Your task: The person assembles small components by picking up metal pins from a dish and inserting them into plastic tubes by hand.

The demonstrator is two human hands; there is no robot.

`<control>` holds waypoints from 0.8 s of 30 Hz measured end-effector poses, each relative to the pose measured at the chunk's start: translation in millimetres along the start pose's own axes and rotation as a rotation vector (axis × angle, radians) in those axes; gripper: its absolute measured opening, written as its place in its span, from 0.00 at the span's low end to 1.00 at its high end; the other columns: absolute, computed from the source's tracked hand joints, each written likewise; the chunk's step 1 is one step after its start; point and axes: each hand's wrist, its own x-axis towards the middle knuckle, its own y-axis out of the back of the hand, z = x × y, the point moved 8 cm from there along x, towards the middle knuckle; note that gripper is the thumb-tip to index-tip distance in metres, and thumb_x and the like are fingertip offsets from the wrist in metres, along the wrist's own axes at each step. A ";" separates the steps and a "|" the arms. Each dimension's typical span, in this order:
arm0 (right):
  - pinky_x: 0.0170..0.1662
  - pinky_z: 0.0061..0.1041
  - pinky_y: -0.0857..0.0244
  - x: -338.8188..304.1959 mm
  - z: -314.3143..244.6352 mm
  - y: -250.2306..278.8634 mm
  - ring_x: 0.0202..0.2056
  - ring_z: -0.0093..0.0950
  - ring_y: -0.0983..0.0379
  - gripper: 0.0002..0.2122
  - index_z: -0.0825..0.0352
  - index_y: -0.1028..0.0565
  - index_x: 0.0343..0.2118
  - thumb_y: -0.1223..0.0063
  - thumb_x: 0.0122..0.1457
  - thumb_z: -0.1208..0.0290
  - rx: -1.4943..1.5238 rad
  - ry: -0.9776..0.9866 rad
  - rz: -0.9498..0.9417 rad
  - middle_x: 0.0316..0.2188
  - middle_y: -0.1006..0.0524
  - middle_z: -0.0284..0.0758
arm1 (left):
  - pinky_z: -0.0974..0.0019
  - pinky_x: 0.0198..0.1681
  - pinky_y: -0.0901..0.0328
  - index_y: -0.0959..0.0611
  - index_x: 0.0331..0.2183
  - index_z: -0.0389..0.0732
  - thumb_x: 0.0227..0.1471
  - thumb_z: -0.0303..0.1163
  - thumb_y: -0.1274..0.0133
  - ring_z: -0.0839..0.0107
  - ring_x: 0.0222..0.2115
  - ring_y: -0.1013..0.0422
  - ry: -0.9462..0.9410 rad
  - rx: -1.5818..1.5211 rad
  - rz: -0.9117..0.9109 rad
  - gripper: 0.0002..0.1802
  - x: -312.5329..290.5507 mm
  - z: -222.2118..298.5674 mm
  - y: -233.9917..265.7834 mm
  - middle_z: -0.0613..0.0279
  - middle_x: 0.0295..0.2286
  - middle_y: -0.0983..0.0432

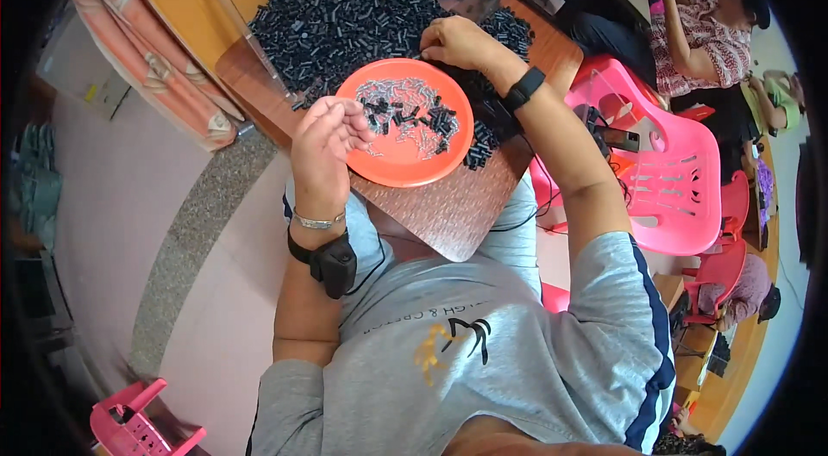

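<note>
An orange-red round plate [409,174] holds small clear pieces [398,92] and several short black tube-like pieces [442,121]. At the plate's left rim is my left hand [326,144], palm turned up and fingers curled together; whatever they hold is too small to make out. My right hand [461,43] is beyond the plate's far right rim, over the large heap of black tube-like pieces [341,12]. Its thumb and fingers are pressed together, and anything between them is hidden.
The heap lies in a clear-walled tray [241,32] on a brown table [448,228]. A smaller cluster of black pieces [479,146] sits right of the plate. A pink plastic chair [668,184] stands to the right. Another person [703,46] sits at the far right.
</note>
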 end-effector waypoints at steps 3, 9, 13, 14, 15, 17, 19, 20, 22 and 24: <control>0.37 0.28 0.33 -5.2 -5.1 10.7 0.31 0.31 0.27 0.09 0.67 0.23 0.33 0.44 0.50 0.70 0.005 0.045 0.121 0.29 0.24 0.36 | 0.74 0.28 0.37 0.27 0.31 0.36 0.55 0.33 0.60 0.74 0.23 0.30 0.004 -0.009 0.002 0.11 -1.0 -1.7 1.0 0.62 0.23 0.29; 0.36 0.16 0.35 -57.9 -37.9 37.5 0.31 0.15 0.30 0.08 0.69 0.23 0.36 0.45 0.52 0.75 0.992 -0.094 0.127 0.28 0.24 0.27 | 0.73 0.29 0.37 0.27 0.33 0.36 0.56 0.33 0.60 0.72 0.25 0.30 0.024 0.040 -0.053 0.11 -5.2 -9.3 -13.3 0.61 0.25 0.29; 0.35 0.15 0.33 -100.1 -85.1 40.5 0.29 0.15 0.28 0.09 0.68 0.24 0.35 0.42 0.49 0.77 1.320 -0.064 0.162 0.27 0.23 0.28 | 0.74 0.30 0.38 0.27 0.34 0.35 0.55 0.33 0.60 0.73 0.25 0.31 0.045 0.096 -0.089 0.12 -11.7 -12.8 -28.2 0.62 0.25 0.29; 0.35 0.15 0.33 -106.8 -92.6 36.3 0.28 0.15 0.28 0.09 0.68 0.24 0.34 0.41 0.49 0.78 1.360 -0.060 0.169 0.27 0.23 0.28 | 0.74 0.30 0.38 0.26 0.34 0.35 0.55 0.33 0.60 0.74 0.25 0.31 0.033 0.118 -0.103 0.12 -13.3 -12.7 -32.3 0.62 0.25 0.29; 0.36 0.16 0.32 -113.8 -101.8 35.1 0.30 0.16 0.28 0.08 0.69 0.25 0.35 0.43 0.51 0.79 1.355 -0.044 0.170 0.29 0.23 0.30 | 0.75 0.30 0.38 0.26 0.34 0.35 0.55 0.33 0.60 0.74 0.25 0.31 0.021 0.140 -0.117 0.12 -15.0 -12.6 -36.3 0.62 0.25 0.29; 0.36 0.15 0.32 -123.6 -110.3 27.3 0.30 0.16 0.28 0.08 0.69 0.25 0.35 0.43 0.51 0.79 1.409 -0.008 0.217 0.29 0.23 0.30 | 0.75 0.30 0.38 0.26 0.35 0.35 0.55 0.32 0.60 0.75 0.25 0.31 0.020 0.162 -0.126 0.11 -17.4 -15.7 -43.6 0.62 0.25 0.29; 0.36 0.16 0.32 -132.4 -116.7 20.3 0.31 0.17 0.27 0.07 0.70 0.25 0.35 0.44 0.52 0.79 1.435 -0.034 0.279 0.30 0.23 0.31 | 0.76 0.30 0.38 0.26 0.35 0.35 0.55 0.32 0.60 0.75 0.26 0.31 0.009 0.204 -0.144 0.12 -20.0 -18.7 -51.1 0.62 0.26 0.28; 0.36 0.17 0.32 -134.8 -120.6 19.5 0.31 0.17 0.27 0.07 0.71 0.25 0.35 0.45 0.53 0.79 1.472 -0.023 0.327 0.30 0.23 0.31 | 0.77 0.29 0.38 0.25 0.34 0.37 0.55 0.30 0.59 0.79 0.24 0.31 0.010 0.168 -0.142 0.10 -20.8 -20.8 -54.0 0.64 0.25 0.27; 0.36 0.17 0.32 -137.7 -125.4 17.4 0.31 0.17 0.27 0.06 0.71 0.25 0.34 0.46 0.53 0.79 1.492 -0.006 0.356 0.29 0.23 0.31 | 0.77 0.29 0.38 0.25 0.33 0.37 0.55 0.30 0.59 0.79 0.24 0.31 0.000 0.171 -0.144 0.09 -23.0 -22.5 -57.1 0.65 0.24 0.27; 0.35 0.16 0.32 -142.5 -121.2 16.7 0.30 0.16 0.27 0.05 0.72 0.25 0.34 0.46 0.53 0.79 1.354 -0.044 0.452 0.28 0.23 0.31 | 0.77 0.29 0.38 0.25 0.33 0.37 0.55 0.30 0.59 0.79 0.24 0.31 -0.009 0.169 -0.146 0.09 -23.9 -24.0 -57.5 0.65 0.24 0.27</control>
